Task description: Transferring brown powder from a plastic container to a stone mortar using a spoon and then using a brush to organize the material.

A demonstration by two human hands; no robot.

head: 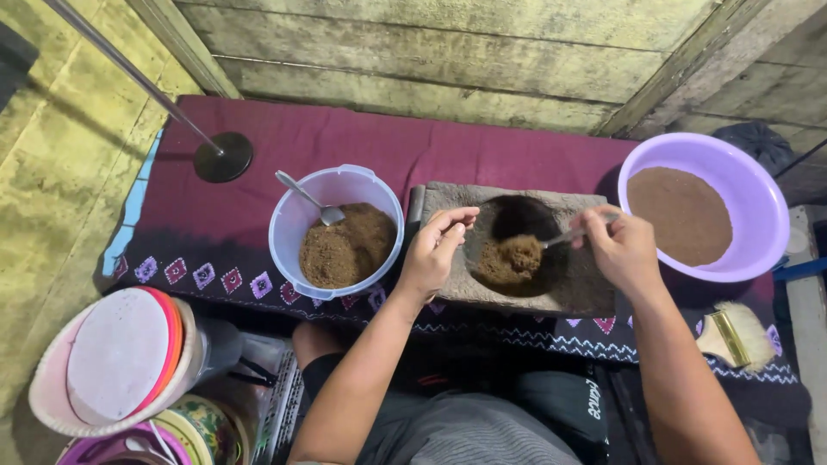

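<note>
A rough stone block with a round hollow lies on the maroon cloth; a heap of brown powder fills the hollow. My left hand rests at the hollow's left rim, fingers pinched together near the powder. My right hand holds a metal spoon whose tip reaches into the powder from the right. A clear plastic bucket to the left holds more brown powder, with a second spoon in it.
A lilac basin of finer brown powder stands at the right. A brush lies below it. A metal pole on a round base stands at the back left. Stacked plates and bowls sit at the lower left. Wooden planks rise behind.
</note>
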